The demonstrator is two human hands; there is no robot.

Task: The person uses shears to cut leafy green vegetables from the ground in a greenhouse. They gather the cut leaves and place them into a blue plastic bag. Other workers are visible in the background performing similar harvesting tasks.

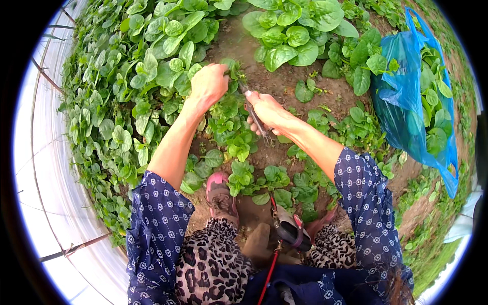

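Note:
My left hand [208, 84] is closed around the top of a leafy green plant [231, 122] growing in the soil. My right hand [264, 109] grips a thin dark cutting tool [256, 119] whose tip points at the plant's stem just right of my left hand. The two hands are close together above the bed. A blue plastic bag [406, 96] holding cut green leaves lies open on the ground to the right.
Dense leafy greens [122, 86] cover the bed on the left and at the top. Bare brown soil [274, 81] shows around the hands. White greenhouse sheeting [46, 183] runs along the left. My pink sandals [219, 195] stand among small plants below.

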